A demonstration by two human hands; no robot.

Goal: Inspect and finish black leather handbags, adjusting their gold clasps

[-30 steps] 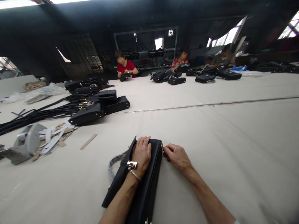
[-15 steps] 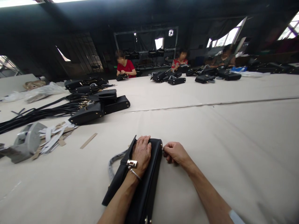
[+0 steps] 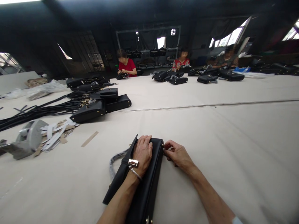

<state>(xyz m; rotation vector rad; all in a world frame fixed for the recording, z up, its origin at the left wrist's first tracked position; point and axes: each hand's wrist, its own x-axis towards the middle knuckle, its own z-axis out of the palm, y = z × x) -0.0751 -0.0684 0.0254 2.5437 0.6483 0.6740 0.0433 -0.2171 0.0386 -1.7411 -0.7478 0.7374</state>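
A black handbag (image 3: 151, 174) lies on its side on the pale table, its base turned to the right. My left hand (image 3: 143, 153) rests flat on its front, fingers stretched out under the raised flap (image 3: 120, 174). A metal clasp (image 3: 133, 163) on the flap sits by my left wrist, just above a bracelet (image 3: 135, 173). The wrapped handle (image 3: 112, 163) loops out to the left. At the far corner of the base, beside a small gold stud (image 3: 163, 145), my right hand (image 3: 178, 155) has thumb and forefinger pinched together. Whatever is between those fingertips is hidden.
Left of me lie stacked black bags (image 3: 93, 110), long black straps (image 3: 42, 113), paper and card strips (image 3: 54, 137) and a grey tape dispenser (image 3: 28, 140). Across the table, several people sit with more black bags (image 3: 178, 81). A seam (image 3: 187, 107) runs across the tabletop.
My right hand has turned slightly at the base corner, its forefinger now more arched. The left hand stays put on the bag. The whole view has shifted a little.
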